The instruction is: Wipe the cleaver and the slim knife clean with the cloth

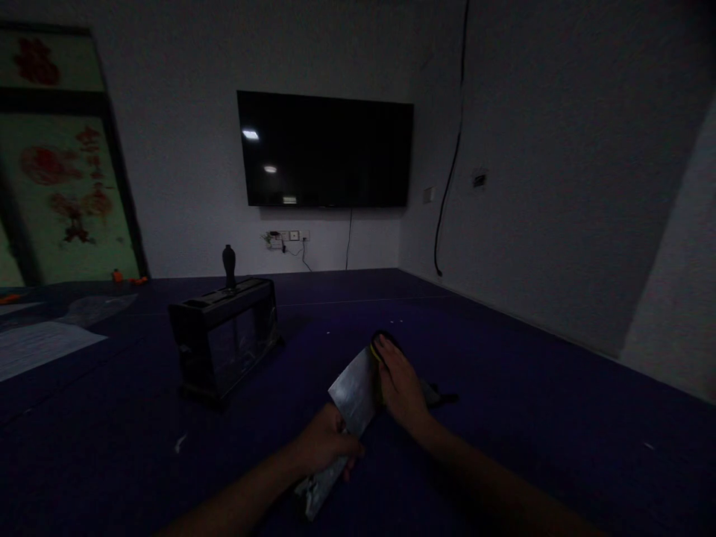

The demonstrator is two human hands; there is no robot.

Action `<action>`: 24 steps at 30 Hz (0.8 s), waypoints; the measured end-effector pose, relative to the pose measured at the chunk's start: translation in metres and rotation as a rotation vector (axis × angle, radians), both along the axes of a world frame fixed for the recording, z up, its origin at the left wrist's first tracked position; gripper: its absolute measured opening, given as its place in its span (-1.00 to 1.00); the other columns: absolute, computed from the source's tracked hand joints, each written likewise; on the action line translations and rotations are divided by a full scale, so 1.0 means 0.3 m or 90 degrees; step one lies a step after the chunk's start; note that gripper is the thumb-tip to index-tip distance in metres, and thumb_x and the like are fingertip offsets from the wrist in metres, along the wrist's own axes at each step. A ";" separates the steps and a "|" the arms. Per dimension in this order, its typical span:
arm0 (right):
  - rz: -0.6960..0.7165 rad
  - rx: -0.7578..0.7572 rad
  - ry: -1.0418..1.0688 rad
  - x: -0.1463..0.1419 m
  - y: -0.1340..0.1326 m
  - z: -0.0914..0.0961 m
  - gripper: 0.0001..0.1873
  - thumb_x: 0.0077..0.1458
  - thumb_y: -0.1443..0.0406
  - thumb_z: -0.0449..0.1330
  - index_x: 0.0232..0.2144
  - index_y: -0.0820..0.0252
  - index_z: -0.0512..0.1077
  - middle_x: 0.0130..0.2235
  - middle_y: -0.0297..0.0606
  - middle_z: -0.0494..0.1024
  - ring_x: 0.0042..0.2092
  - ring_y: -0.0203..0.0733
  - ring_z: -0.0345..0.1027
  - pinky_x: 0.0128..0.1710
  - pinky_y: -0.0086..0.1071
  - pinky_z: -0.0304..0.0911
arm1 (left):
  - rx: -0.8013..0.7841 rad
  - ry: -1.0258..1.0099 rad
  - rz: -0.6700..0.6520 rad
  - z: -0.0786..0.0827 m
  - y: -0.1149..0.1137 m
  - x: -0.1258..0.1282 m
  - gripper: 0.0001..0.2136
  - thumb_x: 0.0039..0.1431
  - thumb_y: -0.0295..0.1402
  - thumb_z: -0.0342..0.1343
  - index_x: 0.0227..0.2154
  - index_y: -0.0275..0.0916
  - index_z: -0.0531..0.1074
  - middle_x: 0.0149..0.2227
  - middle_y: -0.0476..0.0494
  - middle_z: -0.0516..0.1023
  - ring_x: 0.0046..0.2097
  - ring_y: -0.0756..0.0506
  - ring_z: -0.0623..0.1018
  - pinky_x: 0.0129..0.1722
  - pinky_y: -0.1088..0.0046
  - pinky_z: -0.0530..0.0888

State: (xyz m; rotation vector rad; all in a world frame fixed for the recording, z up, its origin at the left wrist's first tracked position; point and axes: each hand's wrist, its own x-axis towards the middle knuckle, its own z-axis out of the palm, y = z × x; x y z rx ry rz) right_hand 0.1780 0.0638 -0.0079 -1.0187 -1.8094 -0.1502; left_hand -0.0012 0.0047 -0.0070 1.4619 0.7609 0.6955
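My left hand is closed around a flat silvery metal sheet, held tilted above the dark blue floor. Below that hand a narrow, pale lower part sticks out toward me. My right hand lies over a dark, round-edged object with a yellow rim and keeps it against the sheet's right side. Its kind cannot be made out in the dim light, and the palm hides most of it. Just past my right wrist, a small grey and black item shows partly on the floor.
A black boxy frame with clear sides stands to the left, a dark vase-shaped piece on top. White sheets lie at far left. A television hangs ahead; a black cable runs down the wall.
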 end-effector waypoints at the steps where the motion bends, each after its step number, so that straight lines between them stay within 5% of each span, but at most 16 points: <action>1: -0.005 -0.004 -0.002 0.001 0.001 -0.002 -0.51 0.10 0.43 -0.12 0.11 0.20 0.16 0.15 -0.14 0.19 0.16 -0.11 0.03 0.11 -0.05 0.01 | -0.003 -0.003 0.006 0.001 -0.001 0.001 -0.75 -0.29 -0.50 0.08 -0.40 -0.35 0.35 -0.73 0.08 0.34 -0.72 0.05 0.31 -0.72 0.57 0.31; 13: 0.049 -0.004 -0.051 -0.006 -0.020 -0.005 -0.52 0.04 0.45 -0.08 0.03 0.15 0.27 0.08 -0.19 0.30 0.11 -0.12 0.12 0.09 -0.07 0.07 | -0.003 -0.052 0.062 -0.003 -0.002 0.007 -0.72 -0.29 -0.51 0.07 -0.37 -0.36 0.33 -0.74 0.04 0.36 -0.73 0.02 0.33 -0.75 0.57 0.29; 24: 0.011 0.016 -0.024 -0.007 -0.018 0.010 -0.52 0.13 0.38 -0.11 0.12 0.13 0.13 0.17 -0.20 0.16 0.17 -0.09 0.01 0.10 -0.02 0.03 | 0.010 0.007 -0.022 0.005 0.002 0.004 -0.68 -0.29 -0.52 0.09 -0.32 -0.34 0.37 -0.73 0.09 0.33 -0.71 0.04 0.32 -0.71 0.57 0.29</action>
